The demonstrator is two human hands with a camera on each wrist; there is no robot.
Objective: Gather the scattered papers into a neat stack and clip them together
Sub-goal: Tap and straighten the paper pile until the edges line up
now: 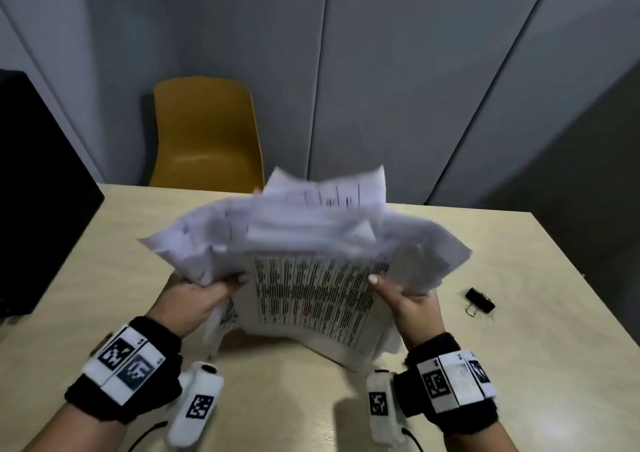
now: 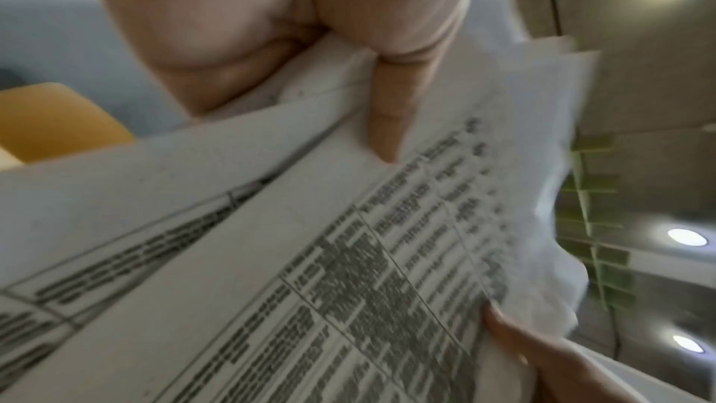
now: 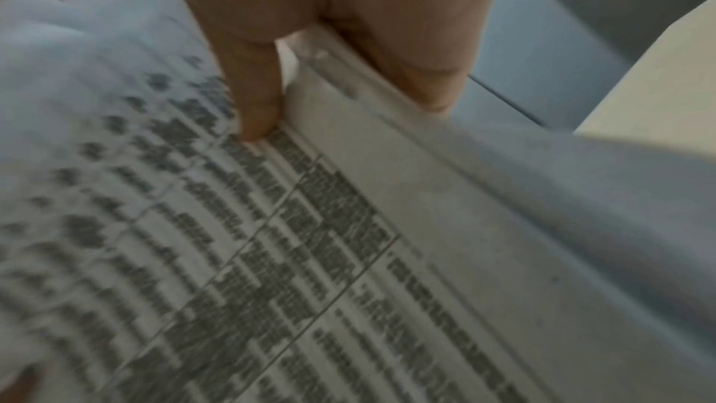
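A loose, uneven bundle of printed white papers (image 1: 311,261) is held up on edge above the beige table (image 1: 519,365), its sheets splayed and blurred at the top. My left hand (image 1: 194,295) grips the bundle's left edge, thumb on the front sheet. My right hand (image 1: 408,299) grips the right edge the same way. In the left wrist view the papers (image 2: 310,256) fill the frame with my left hand (image 2: 379,78) pinching them. The right wrist view shows the papers (image 3: 271,256) pinched by my right hand (image 3: 294,72). A black binder clip (image 1: 479,301) lies on the table to the right.
A yellow chair (image 1: 204,136) stands behind the table's far edge. A black object (image 1: 31,191) sits at the table's left side. Grey wall panels rise behind.
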